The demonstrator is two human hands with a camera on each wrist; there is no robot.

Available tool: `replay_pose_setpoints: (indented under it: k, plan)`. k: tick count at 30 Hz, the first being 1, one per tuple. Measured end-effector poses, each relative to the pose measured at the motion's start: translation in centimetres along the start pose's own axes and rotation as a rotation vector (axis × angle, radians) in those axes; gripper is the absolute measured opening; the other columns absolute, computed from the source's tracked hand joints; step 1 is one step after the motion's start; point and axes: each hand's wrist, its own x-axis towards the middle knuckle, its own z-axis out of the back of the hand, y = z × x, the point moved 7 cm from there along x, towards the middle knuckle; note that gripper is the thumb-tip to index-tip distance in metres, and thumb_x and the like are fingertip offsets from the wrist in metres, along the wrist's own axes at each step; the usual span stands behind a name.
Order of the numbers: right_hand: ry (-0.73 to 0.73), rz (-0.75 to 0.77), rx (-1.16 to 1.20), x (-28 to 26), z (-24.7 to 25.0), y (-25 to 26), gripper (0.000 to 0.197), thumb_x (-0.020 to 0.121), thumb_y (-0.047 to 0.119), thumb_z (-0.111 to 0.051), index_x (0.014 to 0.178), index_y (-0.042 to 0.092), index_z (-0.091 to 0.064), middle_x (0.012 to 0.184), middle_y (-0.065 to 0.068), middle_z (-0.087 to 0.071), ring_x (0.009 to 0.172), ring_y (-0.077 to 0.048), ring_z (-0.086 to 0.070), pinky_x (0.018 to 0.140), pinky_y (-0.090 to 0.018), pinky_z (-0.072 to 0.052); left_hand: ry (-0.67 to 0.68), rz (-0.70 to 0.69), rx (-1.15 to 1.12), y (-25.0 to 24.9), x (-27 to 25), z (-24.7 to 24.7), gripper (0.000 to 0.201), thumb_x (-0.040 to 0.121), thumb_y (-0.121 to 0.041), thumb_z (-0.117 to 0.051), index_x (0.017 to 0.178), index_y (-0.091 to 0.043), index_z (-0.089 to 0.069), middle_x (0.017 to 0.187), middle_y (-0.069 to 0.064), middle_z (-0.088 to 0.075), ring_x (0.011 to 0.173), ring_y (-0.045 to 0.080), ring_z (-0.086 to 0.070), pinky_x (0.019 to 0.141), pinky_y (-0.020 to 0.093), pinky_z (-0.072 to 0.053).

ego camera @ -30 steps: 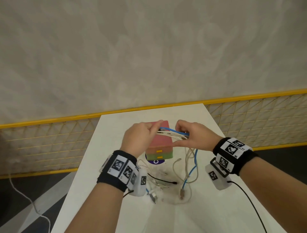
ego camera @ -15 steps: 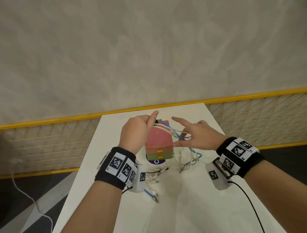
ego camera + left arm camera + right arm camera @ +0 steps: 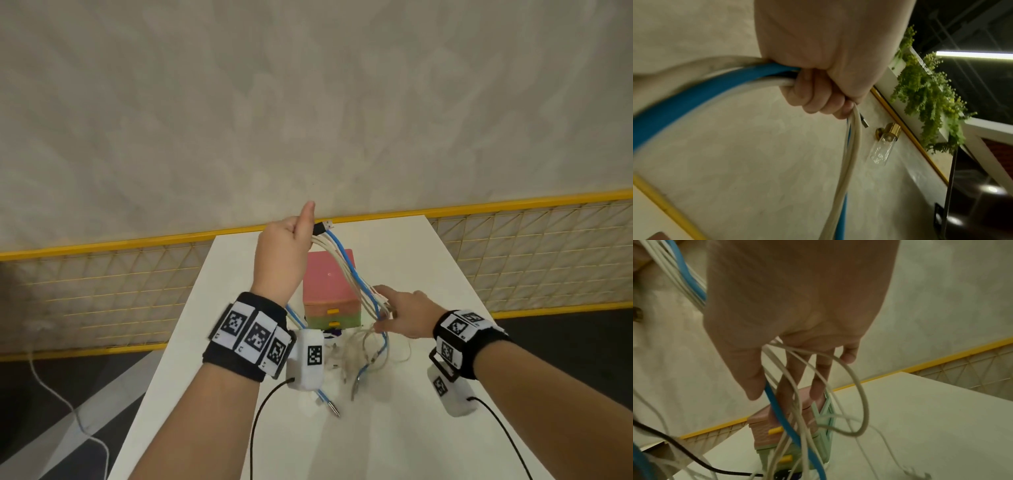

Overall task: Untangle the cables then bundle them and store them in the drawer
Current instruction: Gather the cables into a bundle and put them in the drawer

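Note:
My left hand point(image 3: 301, 236) is raised above the far side of the table and grips a bundle of white and blue cables point(image 3: 349, 274) near their ends. A black USB plug point(image 3: 324, 226) sticks out past its thumb. In the left wrist view its curled fingers point(image 3: 818, 97) close round the blue cable point(image 3: 694, 97) and the white cables point(image 3: 851, 154). The bundle slopes down to my right hand point(image 3: 394, 310), beside the pink and green drawer unit point(image 3: 329, 284). There the strands pass between the thumb and straight fingers point(image 3: 816, 386). Both drawers look closed.
Loose cable loops point(image 3: 370, 353) lie tangled on the white table point(image 3: 411, 428) in front of the drawer unit, with a blue cable end point(image 3: 329, 404) nearer me. A yellow mesh fence point(image 3: 102, 301) and a wall stand behind. A white cord point(image 3: 51, 387) trails on the floor at left.
My left hand has lifted the cable ends up and away. My right hand has dropped towards the table right of the drawer unit, and the bundle now stretches between them.

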Motion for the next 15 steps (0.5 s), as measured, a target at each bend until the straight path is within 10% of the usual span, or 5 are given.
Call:
replay_pose_setpoints:
  k: [9,15]
  plan:
    - [0.182,-0.145,-0.388,-0.8,-0.4,-3.1,0.051,0.088,0.066,-0.029,0.118,0.027,-0.039,0.101,-0.005,-0.064,0.087,-0.026,-0.05,0.095,-0.04,-0.032,-0.122,-0.055,-0.184,-3.6,0.7,3.4,0.058,0.1,-0.043,-0.046,0.051,-0.014,-0.033,0.043,-0.01,-0.031,0.045,0.01,-0.029,0.049,0.027,-0.027]
    - [-0.004,-0.15,-0.143,-0.2,0.3,-3.4,0.043,0.088,0.03,-0.052,0.127,0.023,-0.038,0.091,-0.007,-0.064,0.08,-0.03,-0.059,0.069,-0.035,-0.045,-0.118,-0.022,-0.221,-3.0,1.0,3.6,0.059,0.099,-0.044,-0.046,0.047,-0.02,-0.035,0.039,-0.01,-0.03,0.05,0.014,-0.032,0.057,0.03,-0.03]
